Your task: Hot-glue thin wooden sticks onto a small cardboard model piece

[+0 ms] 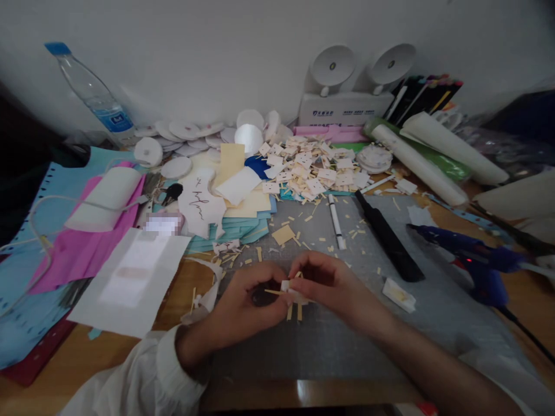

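Between my two hands, above the grey cutting mat [269,346], is a small white paper figure [297,293] with thin yellow paper strips sticking out like limbs. My left hand [255,294] pinches it from the left with thumb and fingers. From the other side my right hand [327,283] has its thumb and fingertips closed on the figure's upper right. Fingers cover part of the figure. Beyond the hands, a yellow paper square [283,234] and several cut strips lie scattered on the mat. A heap of small pale paper pieces with drawn faces [310,167] sits farther back.
A blue glue gun [477,254] with a lit red light and a black cutter-like tool [388,237] lie to the right, near a white marker [337,222]. White discs [186,130], stacked coloured paper [247,228] and a water bottle [93,95] stand behind and left.
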`<state>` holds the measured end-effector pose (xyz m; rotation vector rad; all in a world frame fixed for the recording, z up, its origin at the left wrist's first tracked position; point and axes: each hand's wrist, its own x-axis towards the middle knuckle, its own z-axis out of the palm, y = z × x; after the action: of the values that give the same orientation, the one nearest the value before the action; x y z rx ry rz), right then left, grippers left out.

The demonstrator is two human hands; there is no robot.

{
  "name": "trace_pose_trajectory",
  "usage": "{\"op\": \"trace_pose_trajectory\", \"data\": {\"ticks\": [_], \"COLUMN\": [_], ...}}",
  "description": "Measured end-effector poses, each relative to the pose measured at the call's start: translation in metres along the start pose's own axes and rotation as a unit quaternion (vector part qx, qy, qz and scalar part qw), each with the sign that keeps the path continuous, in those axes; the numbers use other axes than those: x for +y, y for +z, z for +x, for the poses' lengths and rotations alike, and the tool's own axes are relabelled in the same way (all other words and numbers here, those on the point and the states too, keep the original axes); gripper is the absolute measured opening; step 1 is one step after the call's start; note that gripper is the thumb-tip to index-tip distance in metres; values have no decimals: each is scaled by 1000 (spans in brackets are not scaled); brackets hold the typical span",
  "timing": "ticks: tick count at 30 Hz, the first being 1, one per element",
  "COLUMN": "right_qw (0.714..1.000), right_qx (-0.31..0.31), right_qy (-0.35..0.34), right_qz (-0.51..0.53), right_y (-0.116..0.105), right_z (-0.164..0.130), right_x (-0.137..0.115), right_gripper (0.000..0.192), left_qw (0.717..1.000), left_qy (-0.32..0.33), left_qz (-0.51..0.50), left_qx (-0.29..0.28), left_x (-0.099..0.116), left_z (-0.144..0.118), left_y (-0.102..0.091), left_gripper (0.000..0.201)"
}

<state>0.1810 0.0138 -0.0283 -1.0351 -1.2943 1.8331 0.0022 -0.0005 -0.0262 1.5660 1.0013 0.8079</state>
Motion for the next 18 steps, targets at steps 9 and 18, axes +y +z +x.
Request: {"op": "trace_pose_trajectory", "data": {"ticks": [9, 18], "right_qw": [997, 999], "right_qx": [2, 27], "right_qy": [46, 21], "right_qz": [63, 43], "right_y": [1, 0], "right_z": [-2, -1], "right_x": [-4, -3], "right_gripper": [23, 25], "left_qw": [1000, 1000], "left_qy": [17, 2], "left_qz": [-23, -29], "left_qx": [4, 9], "left_x": [1, 0], "left_z": [-1, -1], "left_y": [-1, -1], "left_gripper": [6, 8]}}
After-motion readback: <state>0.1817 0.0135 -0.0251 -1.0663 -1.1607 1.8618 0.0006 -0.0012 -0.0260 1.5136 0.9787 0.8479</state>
